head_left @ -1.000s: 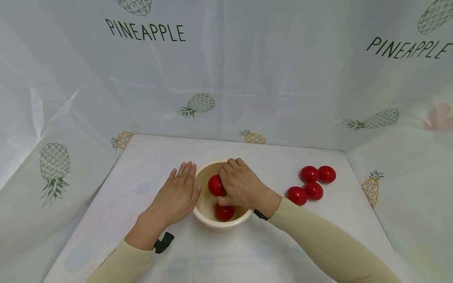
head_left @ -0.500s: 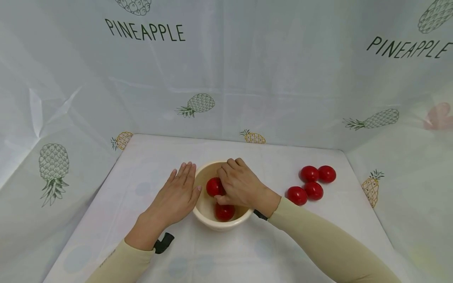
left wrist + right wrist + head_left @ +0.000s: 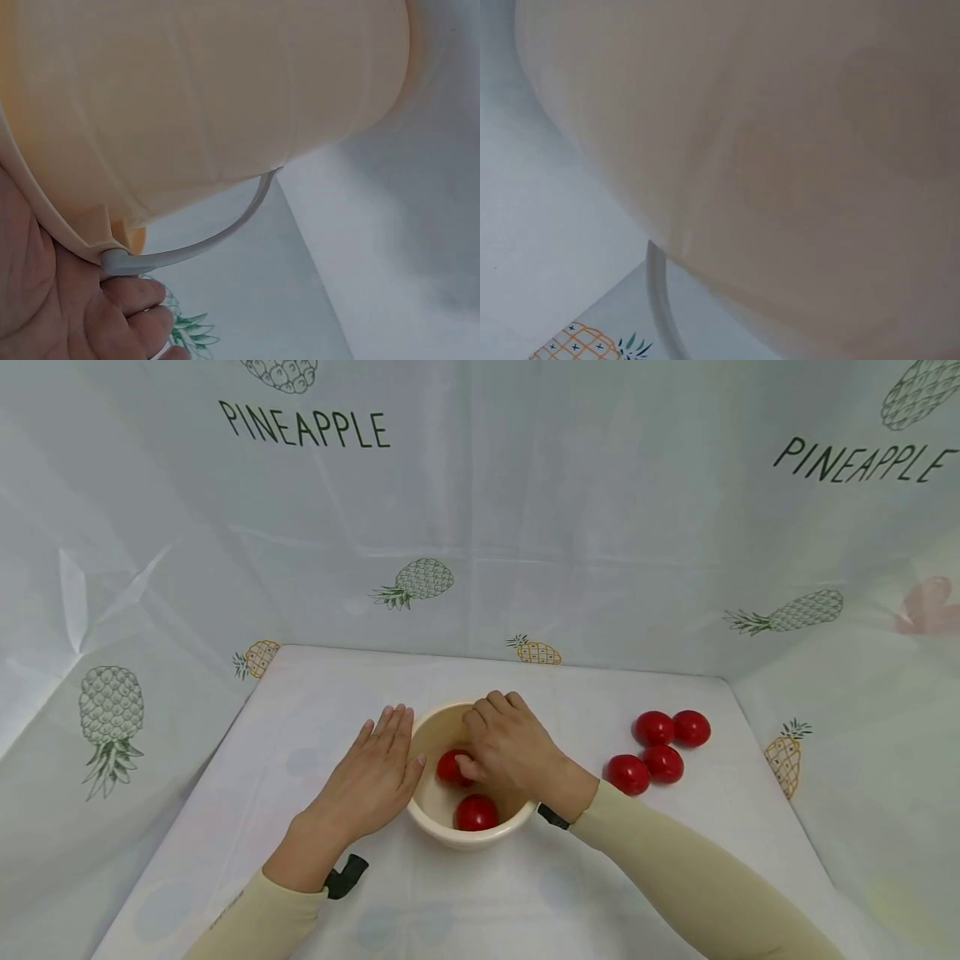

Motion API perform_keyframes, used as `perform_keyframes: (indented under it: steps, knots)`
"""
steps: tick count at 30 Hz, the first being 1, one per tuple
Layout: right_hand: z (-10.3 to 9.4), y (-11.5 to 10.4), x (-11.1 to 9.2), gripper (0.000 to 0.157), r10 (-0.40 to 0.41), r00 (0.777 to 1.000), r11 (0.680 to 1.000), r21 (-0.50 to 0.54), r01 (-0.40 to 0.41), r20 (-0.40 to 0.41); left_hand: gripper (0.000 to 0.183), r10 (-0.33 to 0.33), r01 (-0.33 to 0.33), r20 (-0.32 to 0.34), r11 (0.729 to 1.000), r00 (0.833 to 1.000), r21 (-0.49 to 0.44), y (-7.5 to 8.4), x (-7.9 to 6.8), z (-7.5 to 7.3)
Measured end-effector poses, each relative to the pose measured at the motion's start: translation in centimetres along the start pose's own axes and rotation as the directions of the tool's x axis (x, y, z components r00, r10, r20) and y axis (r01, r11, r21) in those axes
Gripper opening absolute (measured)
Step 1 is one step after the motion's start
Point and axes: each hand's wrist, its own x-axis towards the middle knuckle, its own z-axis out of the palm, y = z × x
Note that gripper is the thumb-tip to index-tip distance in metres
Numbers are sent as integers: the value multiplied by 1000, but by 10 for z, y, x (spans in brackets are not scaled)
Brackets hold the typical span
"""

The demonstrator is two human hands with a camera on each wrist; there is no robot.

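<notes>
A cream plastic bucket with a thin grey handle stands mid-table. My left hand lies along its left side, fingers straight, palm against the rim in the left wrist view. From above, my right hand reaches into the bucket over its right side, fingers bent down and mostly hidden. Inside, a glossy red egg-shaped ball shows low by the right thumb, which overlaps it; I cannot tell whether the fingers hold it. A second red ball lies nearer the front. The right wrist view is filled by the bucket's outer wall.
Several more red balls lie grouped on the white-covered table, right of the bucket. Behind and at both sides rises a pale sheet printed with pineapples.
The red ball by the right thumb has sunk lower in the bucket. The right hand has lifted very slightly, uncovering more of the front ball. The left hand has stayed in place.
</notes>
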Motion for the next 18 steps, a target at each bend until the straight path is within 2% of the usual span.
perform_keyframes:
  steps: [4, 9, 13, 18]
  knots:
    - [-5, 6, -6, 36, 29, 993, 999, 23, -27, -111, 71, 0, 0, -4, 1000, 1000, -5, -1, -1, 0]
    - [-14, 23, -22, 35, 39, 985, 998, 49, -31, -167, 71, -2, 2, -5, 1000, 1000, -11, 0, 0, 0]
    - [-21, 48, -46, 38, 60, 989, 998, 25, -57, -134, 72, -5, 5, -2, 1000, 1000, -17, 0, 0, -1]
    - [-23, 86, -94, 48, 73, 997, 996, -52, -74, -21, 72, -7, 7, 4, 1000, 1000, -13, 0, -1, -1]
